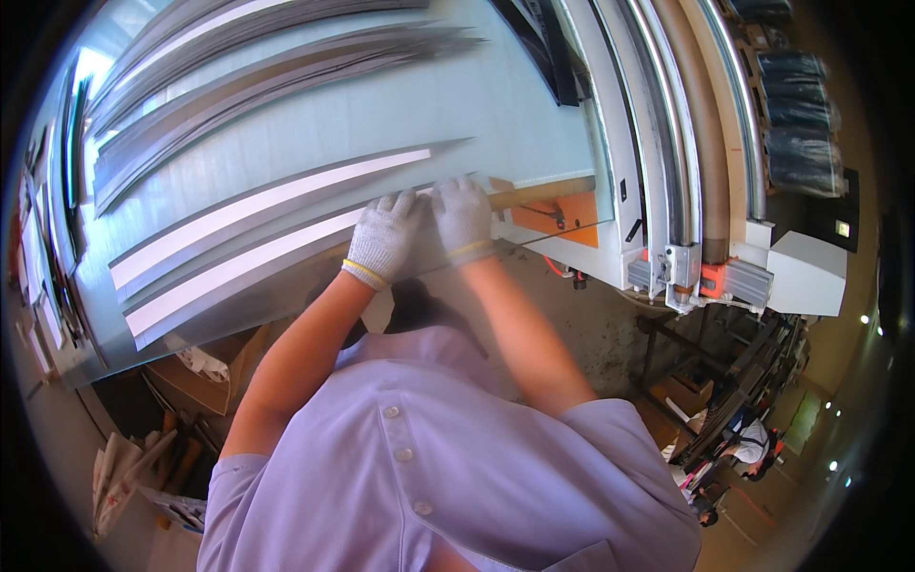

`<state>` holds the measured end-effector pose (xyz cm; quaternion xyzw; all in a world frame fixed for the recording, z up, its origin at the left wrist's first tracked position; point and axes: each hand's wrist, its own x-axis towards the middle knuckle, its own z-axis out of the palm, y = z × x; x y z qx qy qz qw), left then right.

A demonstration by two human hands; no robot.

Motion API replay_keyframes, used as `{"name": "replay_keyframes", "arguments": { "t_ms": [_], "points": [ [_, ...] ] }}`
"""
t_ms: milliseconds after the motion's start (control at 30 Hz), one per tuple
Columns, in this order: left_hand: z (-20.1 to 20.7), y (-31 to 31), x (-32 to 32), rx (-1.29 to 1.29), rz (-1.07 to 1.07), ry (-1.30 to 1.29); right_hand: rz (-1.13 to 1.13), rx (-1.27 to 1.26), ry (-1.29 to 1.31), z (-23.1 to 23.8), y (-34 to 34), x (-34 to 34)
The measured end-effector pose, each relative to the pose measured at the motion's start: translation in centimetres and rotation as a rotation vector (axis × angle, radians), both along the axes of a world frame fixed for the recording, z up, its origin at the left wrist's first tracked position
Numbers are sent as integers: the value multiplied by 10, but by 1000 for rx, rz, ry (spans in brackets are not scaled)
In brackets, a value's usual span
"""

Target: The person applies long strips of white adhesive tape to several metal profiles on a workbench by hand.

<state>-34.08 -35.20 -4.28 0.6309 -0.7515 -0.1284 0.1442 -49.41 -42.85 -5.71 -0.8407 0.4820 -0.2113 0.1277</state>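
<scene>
Both my hands wear white knit gloves with yellow cuffs. My left hand [383,238] is closed, with its fingers bent over the right end of a long grey strip [238,272] that carries a white band. Close beside it, my right hand [462,217] has its fingers curled at the tip of the same strip; what lies under the fingertips is hidden. Just beyond lies a second grey strip with a white band [286,195], tapering to a point. Both strips rest on a pale glass-like tabletop [515,119].
Stacks of thin grey strips [248,95] lie farther back. A dark angled bar [548,57] stands at the far right of the table. On the right runs a machine with long rollers [710,143]. Wrapped black rolls [799,119] sit beyond. Other people [753,448] are at lower right.
</scene>
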Motion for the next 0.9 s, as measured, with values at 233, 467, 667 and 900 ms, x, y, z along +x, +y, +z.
{"name": "replay_keyframes", "arguments": {
  "t_ms": [233,467,667,900],
  "points": [
    [-16,8,6,-51,5,28,104,-41,183,2,7,4],
    [-19,7,8,-28,-19,77,-16,-68,-101,-10,30,-2],
    [-29,11,10,-32,-12,53,-103,-35,-123,4,23,7],
    [6,-1,6,17,19,60,-227,123,-27,7,13,17]
  ]
}}
